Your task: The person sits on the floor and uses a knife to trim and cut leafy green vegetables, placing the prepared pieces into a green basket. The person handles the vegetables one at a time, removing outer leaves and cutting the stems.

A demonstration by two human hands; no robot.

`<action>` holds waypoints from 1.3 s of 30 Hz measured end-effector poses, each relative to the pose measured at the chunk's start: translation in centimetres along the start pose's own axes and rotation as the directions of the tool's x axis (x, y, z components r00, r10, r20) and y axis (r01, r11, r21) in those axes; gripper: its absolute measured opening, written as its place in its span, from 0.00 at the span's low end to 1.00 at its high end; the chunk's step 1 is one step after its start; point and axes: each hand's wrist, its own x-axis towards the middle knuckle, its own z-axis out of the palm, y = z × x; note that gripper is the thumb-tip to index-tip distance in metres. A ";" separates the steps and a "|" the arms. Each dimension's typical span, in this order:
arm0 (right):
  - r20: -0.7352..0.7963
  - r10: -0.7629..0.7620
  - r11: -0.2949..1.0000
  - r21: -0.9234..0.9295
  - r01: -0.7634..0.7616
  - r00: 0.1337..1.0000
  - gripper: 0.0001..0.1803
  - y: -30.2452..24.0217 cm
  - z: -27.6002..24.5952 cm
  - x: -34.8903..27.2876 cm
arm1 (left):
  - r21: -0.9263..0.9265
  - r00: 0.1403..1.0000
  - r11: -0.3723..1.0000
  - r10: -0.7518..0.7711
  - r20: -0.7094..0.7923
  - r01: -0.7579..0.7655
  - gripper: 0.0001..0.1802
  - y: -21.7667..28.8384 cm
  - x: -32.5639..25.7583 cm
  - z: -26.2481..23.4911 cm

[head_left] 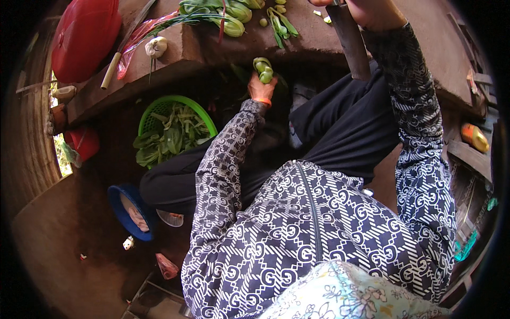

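Note:
My left hand (261, 89) is closed around a bok choy stem end (263, 68), with its pale green base poking up from the fist. It is in front of the raised earthen ledge (313, 40). Up at the far right, my right hand (372, 13) grips a knife (349, 45) with a broad dark blade hanging down toward my knee. On the ledge lie whole bok choy (228, 16) and some loose trimmed stalks (282, 26). Below and left of my left hand, a bright green basket (203, 113) holds loose green leaves (172, 135).
A garlic bulb (156, 47) and a wooden-handled tool (110, 70) lie at the ledge's left end by a red plastic basket (87, 40). A red bucket (85, 143) and a blue bowl (118, 210) stand on the left. A yellow-orange object (474, 138) is at right.

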 end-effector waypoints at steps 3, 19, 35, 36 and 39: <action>0.048 0.007 0.999 0.048 -0.009 0.999 0.39 0.2 -0.5 -0.2 | 0.135 0.983 0.982 0.145 -0.110 -0.130 0.30 0.2 -1.4 -1.3; 0.095 0.082 0.991 0.095 -0.091 0.992 0.37 0.1 -0.4 0.2 | -0.004 0.929 0.960 -0.271 -0.250 0.279 0.42 -4.0 2.8 -2.0; 0.061 0.088 0.993 0.077 -0.092 0.994 0.36 0.2 -1.3 -0.1 | 0.290 0.911 0.865 0.404 0.083 -0.410 0.26 -2.1 -1.7 -2.6; 0.082 0.068 0.994 0.085 -0.075 0.994 0.36 0.2 -1.4 -0.1 | 0.292 0.849 0.797 0.503 0.164 -0.529 0.28 -1.6 -1.8 -2.4; 0.109 0.046 0.994 0.099 -0.057 0.993 0.36 0.2 -1.3 0.2 | 0.339 0.705 0.631 0.520 0.482 -0.697 0.32 -0.6 -1.0 -1.7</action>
